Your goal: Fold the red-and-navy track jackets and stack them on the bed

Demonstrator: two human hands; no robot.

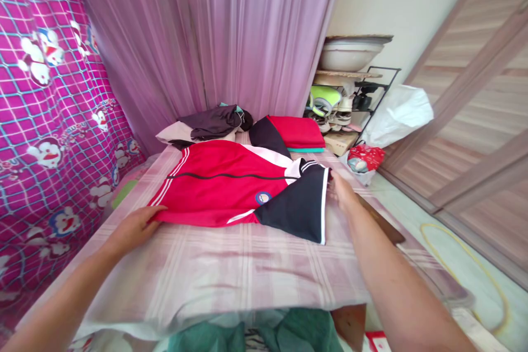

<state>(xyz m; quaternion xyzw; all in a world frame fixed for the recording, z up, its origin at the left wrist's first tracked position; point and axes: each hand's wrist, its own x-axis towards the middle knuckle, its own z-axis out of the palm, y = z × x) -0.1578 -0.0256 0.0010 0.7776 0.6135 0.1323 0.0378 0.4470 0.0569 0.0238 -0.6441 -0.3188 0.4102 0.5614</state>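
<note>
Red-and-dark top lies spread out in the head view, between the fingers of the left hand and those of the right hand, on a surface covered in checked cloth. The left fingers touch the near corner of the striped hem; whether they pinch it or only rest there, I cannot tell. The right fingers are at the far corner of the dark sleeve, beside its white edge; they are partly hidden, so their grip cannot be told either. A round badge sits between the two hands, nearer the right fingers, and a dark line runs lengthwise along the red cloth.

Beyond the left fingers is a heap of dark clothing; beyond the right fingers, slightly leftward, lies a folded red garment. Farther past the right fingers stand a rack with shoes and a white bag.
</note>
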